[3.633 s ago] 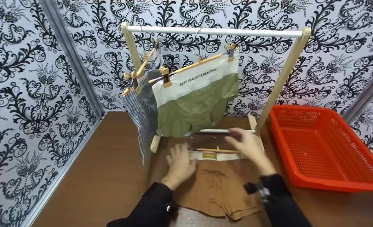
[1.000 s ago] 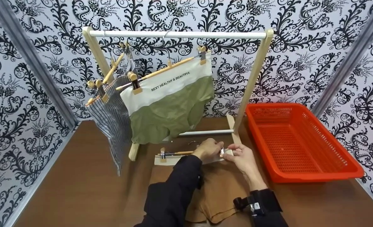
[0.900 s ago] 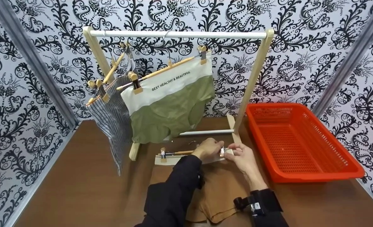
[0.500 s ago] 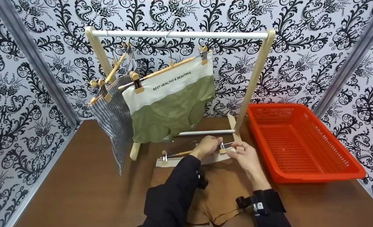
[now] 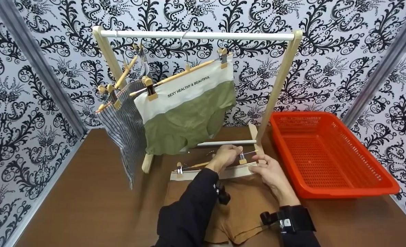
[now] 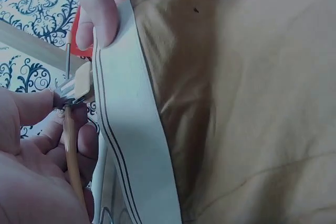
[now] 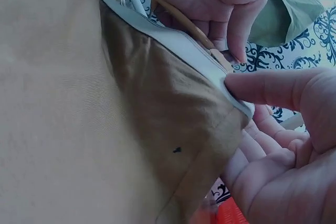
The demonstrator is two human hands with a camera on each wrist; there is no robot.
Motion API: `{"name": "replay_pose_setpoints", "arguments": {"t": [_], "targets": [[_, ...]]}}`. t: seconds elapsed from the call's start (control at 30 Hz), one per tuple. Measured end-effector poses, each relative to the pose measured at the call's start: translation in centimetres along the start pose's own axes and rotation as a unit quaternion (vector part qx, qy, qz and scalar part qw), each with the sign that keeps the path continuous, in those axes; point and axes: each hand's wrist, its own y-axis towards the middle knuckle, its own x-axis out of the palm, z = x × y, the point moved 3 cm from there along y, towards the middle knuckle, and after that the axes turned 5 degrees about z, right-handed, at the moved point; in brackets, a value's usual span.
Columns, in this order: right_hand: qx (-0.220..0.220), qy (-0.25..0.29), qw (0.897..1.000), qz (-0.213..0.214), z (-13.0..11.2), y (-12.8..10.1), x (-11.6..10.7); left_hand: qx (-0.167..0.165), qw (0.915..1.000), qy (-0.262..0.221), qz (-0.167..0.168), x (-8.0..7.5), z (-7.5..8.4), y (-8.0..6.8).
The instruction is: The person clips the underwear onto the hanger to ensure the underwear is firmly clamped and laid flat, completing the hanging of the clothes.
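Note:
Brown shorts (image 5: pixel 237 209) with a pale waistband (image 5: pixel 208 174) lie on the brown table (image 5: pixel 96 199), in front of the rack. A wooden clip hanger (image 5: pixel 193 166) lies along the waistband. My left hand (image 5: pixel 227 155) grips the hanger at its right clip (image 5: pixel 242 159); the left wrist view shows its fingers (image 6: pixel 31 145) curled round the rod (image 6: pixel 72 156) beside the clip (image 6: pixel 80 83). My right hand (image 5: pixel 268 168) pinches the waistband's right end, thumb (image 7: pixel 273 88) pressed on the band's corner (image 7: pixel 231 94). The hanger's left clip (image 5: pixel 179 168) stands on the band.
A wooden rack (image 5: pixel 278 85) with a white bar stands behind, holding green shorts (image 5: pixel 186 120) and striped shorts (image 5: pixel 126 120) on clip hangers. An orange basket (image 5: pixel 330 185) stands at the right. Patterned walls close in the left, back and right.
The hanger's right clip and the waistband's right end have risen slightly off the table. Earlier both hands lay apart over the shorts; now they meet at the right clip.

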Motion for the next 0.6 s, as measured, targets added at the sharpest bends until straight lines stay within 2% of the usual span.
{"name": "replay_pose_setpoints", "arguments": {"t": [0.1,0.17,0.33,0.47,0.6], "targets": [[0.001,0.024,1.0,0.002,0.13,0.03,-0.01,-0.005,0.9998,-0.018,0.004,-0.06,-0.08,-0.13],[0.002,0.039,0.999,0.002,0.12,0.09,0.01,0.0,0.9999,-0.012,0.009,-0.09,-0.04,-0.11],[0.013,0.066,0.997,-0.025,0.14,0.08,0.19,0.005,0.9997,-0.005,0.024,-0.04,-0.02,-0.11],[0.019,0.073,0.996,-0.038,0.19,0.12,0.36,0.003,0.9995,-0.013,0.029,-0.16,0.01,-0.14],[0.009,0.07,0.997,-0.024,0.24,0.22,0.43,0.002,0.9993,-0.03,0.021,-0.36,0.01,-0.19]]}}
